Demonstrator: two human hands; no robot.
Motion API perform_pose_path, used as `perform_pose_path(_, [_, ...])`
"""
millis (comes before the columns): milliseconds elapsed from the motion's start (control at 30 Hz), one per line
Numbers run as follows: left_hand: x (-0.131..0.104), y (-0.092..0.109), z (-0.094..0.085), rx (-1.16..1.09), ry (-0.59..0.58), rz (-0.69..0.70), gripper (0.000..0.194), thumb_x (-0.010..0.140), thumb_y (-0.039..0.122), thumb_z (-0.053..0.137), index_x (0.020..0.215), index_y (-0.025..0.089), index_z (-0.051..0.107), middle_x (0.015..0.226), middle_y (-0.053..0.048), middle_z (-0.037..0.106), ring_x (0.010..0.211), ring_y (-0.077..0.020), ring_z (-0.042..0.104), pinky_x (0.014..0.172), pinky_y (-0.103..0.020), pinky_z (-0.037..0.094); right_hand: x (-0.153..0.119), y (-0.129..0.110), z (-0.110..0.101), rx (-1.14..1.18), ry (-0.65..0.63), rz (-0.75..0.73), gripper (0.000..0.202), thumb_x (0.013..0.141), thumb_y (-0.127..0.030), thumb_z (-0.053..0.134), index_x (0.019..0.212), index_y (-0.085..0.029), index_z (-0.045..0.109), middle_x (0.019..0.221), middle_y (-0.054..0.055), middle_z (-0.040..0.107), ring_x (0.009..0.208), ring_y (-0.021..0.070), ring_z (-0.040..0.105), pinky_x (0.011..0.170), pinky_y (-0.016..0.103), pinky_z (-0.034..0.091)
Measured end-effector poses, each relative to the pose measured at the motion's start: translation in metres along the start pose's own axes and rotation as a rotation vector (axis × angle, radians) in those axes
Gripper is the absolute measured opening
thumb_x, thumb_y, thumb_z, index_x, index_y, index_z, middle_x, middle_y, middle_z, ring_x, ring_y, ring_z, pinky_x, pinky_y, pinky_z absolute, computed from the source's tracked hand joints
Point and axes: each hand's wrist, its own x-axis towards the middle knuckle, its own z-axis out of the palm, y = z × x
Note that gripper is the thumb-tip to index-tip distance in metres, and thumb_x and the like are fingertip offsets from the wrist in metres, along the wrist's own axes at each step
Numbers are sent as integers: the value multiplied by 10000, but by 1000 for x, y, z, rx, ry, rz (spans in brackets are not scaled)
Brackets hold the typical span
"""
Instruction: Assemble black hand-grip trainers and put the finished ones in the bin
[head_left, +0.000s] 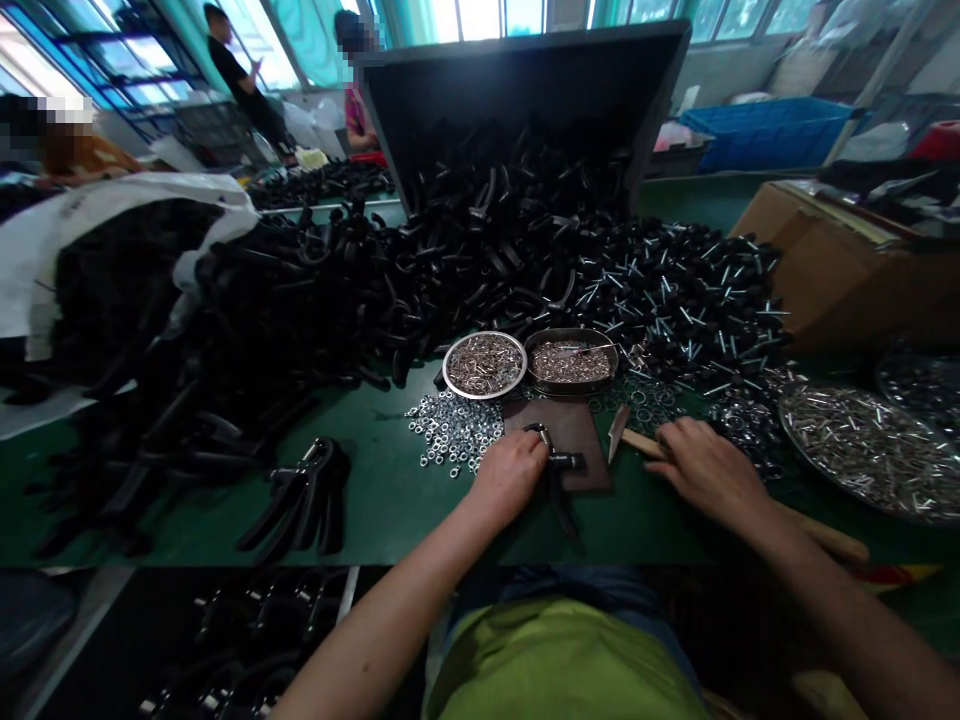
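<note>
My left hand (514, 465) is closed on a black two-legged handle piece (561, 495) with a metal part at its top. That piece rests on a dark brown square pad (592, 425). Just right of the pad lies a hammer (621, 428), and my right hand (709, 465) has its fingers curled over the wooden handle. The handle runs on under my wrist, and its end shows beyond my forearm. Several similar black handle pieces (304, 500) lie grouped on the green table (401, 500) to the left.
Small metal rings (454, 430) are spread behind my left hand. Two containers of small metal parts, a round dish (485, 394) and an oval tin (574, 388), stand behind the pad. Black parts heap up beyond. A tray of pins (874, 455) and a cardboard box (814, 260) sit right.
</note>
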Motion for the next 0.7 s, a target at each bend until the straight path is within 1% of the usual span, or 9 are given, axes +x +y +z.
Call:
perform_pose_path(67, [-4,1,4,-15,29,-9,205,894,210,439,923,198,642,908,-70,619,867,-201,567,736,-291,442,-18,15,11,-48,-26,59,163,804,-369,563,811,-211,525,838,64,548,790,218,515,629,312,380])
perform_pose_path(133, [-11,1,9,-80,91,-56,214,895,250,452,990,213,640,939,-66,613,898,-197,559,771,-292,452,-27,20,18,-77,-11,98,134,819,-332,543,810,-201,518,830,69,551,796,223,518,644,320,379])
perform_pose_path(200, [-22,3,13,-128,152,-103,263,880,269,481,1106,225,608,1043,-76,585,963,-199,541,826,-303,455,-29,18,18,-100,27,131,119,837,-309,513,830,-190,522,823,77,565,815,239,528,668,339,381])
perform_pose_path(267, [-33,7,15,-112,163,-164,376,858,253,502,1233,256,533,1160,-89,526,1007,-210,527,819,-311,468,-29,13,11,-64,44,166,145,853,-320,477,867,-187,534,830,82,586,813,251,546,665,349,382])
perform_pose_path(333, [-41,13,14,-55,100,-233,472,851,231,486,1316,301,450,1155,-93,514,957,-212,550,730,-293,488,-29,5,2,116,8,215,192,872,-358,434,915,-207,544,850,69,612,777,237,571,634,334,388])
perform_pose_path(400, [-44,17,13,-16,16,-268,517,854,211,453,1357,318,395,1064,-89,541,855,-200,578,655,-272,485,-34,-5,-6,436,-51,273,235,885,-400,390,966,-236,538,844,43,624,733,203,585,613,306,404])
perform_pose_path(533, [-41,17,12,-32,-32,-245,522,856,180,411,1367,282,390,1007,-90,550,780,-184,587,667,-277,484,-55,-33,-6,1092,-202,499,337,876,-514,350,1009,-242,498,658,-18,528,546,132,518,482,235,381])
perform_pose_path(633, [-39,15,13,-53,-31,-229,519,852,151,391,1360,253,405,1023,-98,549,797,-184,588,695,-285,487,-66,-53,0,1295,-338,635,389,855,-560,360,1033,-237,484,599,-57,453,413,91,393,375,201,255])
perform_pose_path(700, [-39,14,13,-44,-35,-226,524,847,139,388,1360,242,405,1037,-104,550,822,-186,590,712,-284,488,-63,-61,-2,1261,-327,583,392,859,-543,365,1042,-225,504,592,-52,463,427,96,411,386,207,276])
